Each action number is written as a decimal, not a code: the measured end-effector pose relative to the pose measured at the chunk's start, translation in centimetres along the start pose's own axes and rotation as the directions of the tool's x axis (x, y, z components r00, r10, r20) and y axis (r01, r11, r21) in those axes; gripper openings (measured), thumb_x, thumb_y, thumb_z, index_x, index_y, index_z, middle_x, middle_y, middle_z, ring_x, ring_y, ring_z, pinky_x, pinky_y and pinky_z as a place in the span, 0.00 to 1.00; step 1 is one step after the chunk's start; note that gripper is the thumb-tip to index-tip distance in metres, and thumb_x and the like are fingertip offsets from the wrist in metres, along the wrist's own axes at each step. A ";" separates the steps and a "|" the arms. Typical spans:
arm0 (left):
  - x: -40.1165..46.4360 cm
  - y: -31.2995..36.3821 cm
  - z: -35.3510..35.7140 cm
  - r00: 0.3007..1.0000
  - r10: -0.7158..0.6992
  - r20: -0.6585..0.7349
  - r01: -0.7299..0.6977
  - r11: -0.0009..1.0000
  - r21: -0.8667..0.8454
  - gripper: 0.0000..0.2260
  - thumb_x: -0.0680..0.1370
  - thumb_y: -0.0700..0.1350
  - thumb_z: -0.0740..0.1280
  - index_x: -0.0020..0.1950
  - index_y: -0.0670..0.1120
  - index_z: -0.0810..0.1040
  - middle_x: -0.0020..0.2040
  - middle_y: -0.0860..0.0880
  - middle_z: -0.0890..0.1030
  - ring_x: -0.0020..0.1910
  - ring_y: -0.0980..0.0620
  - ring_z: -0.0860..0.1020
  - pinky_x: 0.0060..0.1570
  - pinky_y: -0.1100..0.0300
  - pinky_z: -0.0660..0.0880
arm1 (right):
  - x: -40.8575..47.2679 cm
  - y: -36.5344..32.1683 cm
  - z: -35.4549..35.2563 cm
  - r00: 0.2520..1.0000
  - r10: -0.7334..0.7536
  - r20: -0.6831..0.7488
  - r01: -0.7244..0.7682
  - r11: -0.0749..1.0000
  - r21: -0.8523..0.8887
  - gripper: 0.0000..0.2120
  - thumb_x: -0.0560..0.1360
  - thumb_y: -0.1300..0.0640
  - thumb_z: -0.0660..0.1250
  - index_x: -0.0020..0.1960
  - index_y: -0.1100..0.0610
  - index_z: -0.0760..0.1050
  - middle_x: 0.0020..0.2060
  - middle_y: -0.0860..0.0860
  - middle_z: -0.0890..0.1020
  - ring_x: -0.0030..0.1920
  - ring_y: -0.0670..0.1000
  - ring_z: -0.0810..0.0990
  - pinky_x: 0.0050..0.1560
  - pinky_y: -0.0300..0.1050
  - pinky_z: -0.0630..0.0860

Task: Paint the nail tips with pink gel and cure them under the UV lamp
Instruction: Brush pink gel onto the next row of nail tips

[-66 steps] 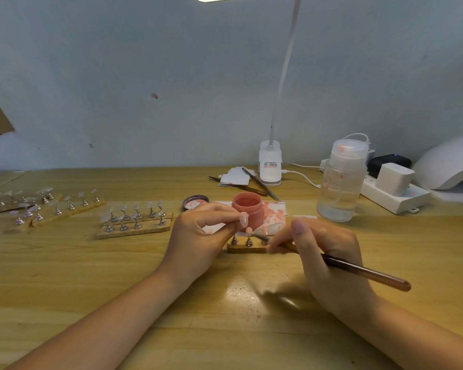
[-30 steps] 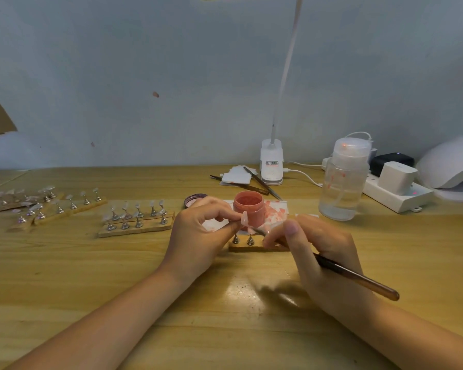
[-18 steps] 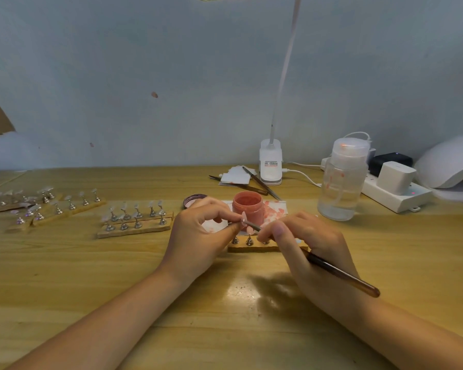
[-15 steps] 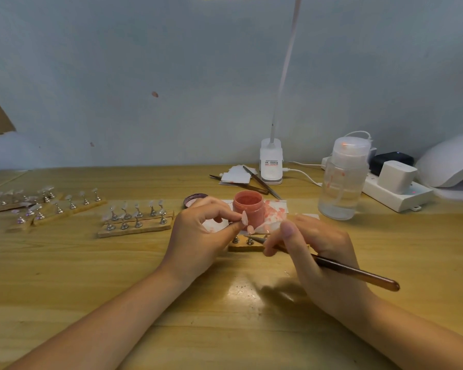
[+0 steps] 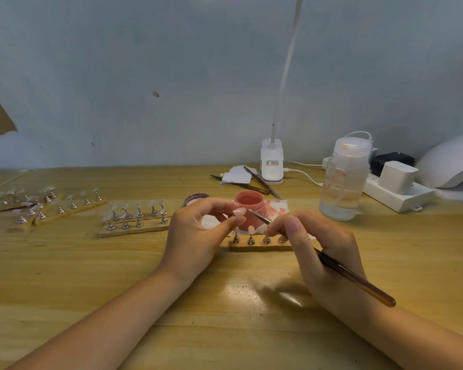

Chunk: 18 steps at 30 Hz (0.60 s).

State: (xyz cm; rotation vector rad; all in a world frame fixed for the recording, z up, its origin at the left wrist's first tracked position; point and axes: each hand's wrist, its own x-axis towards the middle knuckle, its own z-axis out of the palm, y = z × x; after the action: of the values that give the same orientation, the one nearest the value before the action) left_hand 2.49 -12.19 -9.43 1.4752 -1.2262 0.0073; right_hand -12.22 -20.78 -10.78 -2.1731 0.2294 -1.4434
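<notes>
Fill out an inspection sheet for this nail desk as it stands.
Surface: wooden desk, glare patch near the front.
Job's things: open pink gel jar; nail tip; brush; near stand strip; UV lamp far right.
Clutter: more stand strips, clear bottle, tweezers, stained paper.
Grips: left hand pinches the nail tip; right hand holds the brush.
Cables: white cord behind the desk lamp; power strip.
Surroundings: grey wall.

pale blue-grey wall (image 5: 171, 62) with small marks, wooden desk (image 5: 64, 276), white gooseneck lamp (image 5: 271, 161) lit overhead
</notes>
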 end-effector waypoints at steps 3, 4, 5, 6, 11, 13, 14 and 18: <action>0.0 -0.1 0.0 1.000 0.011 0.000 -0.011 1.000 0.000 0.08 0.67 0.41 0.73 0.40 0.53 0.80 0.38 0.57 0.81 0.40 0.60 0.78 0.41 0.74 0.72 | 0.0 -0.1 0.0 1.000 0.018 -0.024 -0.019 1.000 -0.012 0.24 0.79 0.43 0.50 0.41 0.56 0.79 0.37 0.43 0.80 0.40 0.43 0.78 0.38 0.41 0.74; 0.0 -0.2 0.0 1.000 0.015 0.015 -0.015 1.000 -0.001 0.07 0.67 0.41 0.72 0.40 0.52 0.80 0.38 0.56 0.81 0.40 0.59 0.78 0.42 0.72 0.73 | 0.1 -0.1 0.0 0.999 0.020 -0.024 -0.021 1.000 -0.016 0.25 0.79 0.43 0.50 0.41 0.55 0.79 0.37 0.42 0.79 0.40 0.42 0.78 0.38 0.40 0.74; 0.0 -0.3 0.0 0.999 0.021 0.032 -0.021 1.000 -0.004 0.06 0.68 0.40 0.72 0.41 0.50 0.81 0.38 0.55 0.82 0.41 0.58 0.79 0.43 0.70 0.74 | 0.1 -0.1 -0.1 1.000 0.022 -0.019 -0.022 1.000 -0.016 0.25 0.79 0.43 0.49 0.41 0.55 0.79 0.37 0.40 0.79 0.40 0.42 0.78 0.38 0.39 0.74; 0.1 -0.4 0.0 0.998 0.034 0.046 -0.033 0.999 -0.007 0.06 0.68 0.38 0.72 0.41 0.48 0.82 0.39 0.54 0.83 0.41 0.58 0.79 0.44 0.68 0.75 | 0.1 -0.1 -0.1 1.000 0.024 -0.009 -0.024 1.000 -0.012 0.24 0.79 0.43 0.49 0.41 0.55 0.79 0.37 0.40 0.78 0.40 0.41 0.78 0.38 0.39 0.74; 0.1 -0.7 -0.1 0.995 0.076 0.056 -0.077 0.997 0.014 0.10 0.68 0.33 0.72 0.42 0.48 0.82 0.41 0.55 0.82 0.45 0.59 0.79 0.47 0.67 0.75 | 0.1 -0.1 0.0 0.999 0.024 0.039 -0.024 1.000 0.007 0.23 0.79 0.44 0.51 0.41 0.55 0.79 0.37 0.44 0.81 0.40 0.41 0.78 0.39 0.37 0.75; 0.1 -0.7 0.0 0.993 0.082 0.080 -0.082 0.997 0.005 0.10 0.68 0.34 0.72 0.42 0.49 0.82 0.41 0.55 0.82 0.44 0.60 0.79 0.47 0.65 0.76 | 0.1 -0.2 0.0 0.999 0.033 0.042 -0.032 0.999 -0.019 0.19 0.78 0.47 0.54 0.43 0.55 0.80 0.38 0.44 0.81 0.41 0.41 0.78 0.39 0.37 0.75; 0.1 -0.7 0.0 0.993 0.087 0.085 -0.087 0.996 0.004 0.10 0.68 0.34 0.72 0.43 0.49 0.82 0.41 0.55 0.82 0.44 0.60 0.79 0.47 0.65 0.76 | 0.1 -0.2 0.0 0.998 0.042 0.054 -0.041 0.999 -0.029 0.17 0.77 0.49 0.55 0.43 0.55 0.80 0.39 0.42 0.80 0.41 0.41 0.78 0.39 0.37 0.75; 0.1 -0.8 0.1 0.992 0.095 0.082 -0.094 0.996 -0.007 0.11 0.68 0.33 0.72 0.44 0.47 0.82 0.40 0.54 0.82 0.45 0.60 0.79 0.49 0.67 0.74 | 0.0 -0.3 -0.2 0.990 0.070 0.121 -0.074 0.997 0.028 0.18 0.77 0.50 0.54 0.40 0.55 0.79 0.35 0.41 0.79 0.38 0.40 0.78 0.38 0.35 0.73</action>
State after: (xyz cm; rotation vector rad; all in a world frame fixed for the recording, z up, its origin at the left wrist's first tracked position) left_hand 3.05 -12.48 -9.95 1.4253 -1.3613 0.0084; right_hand -12.46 -20.57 -10.60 -2.1933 0.2380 -1.2639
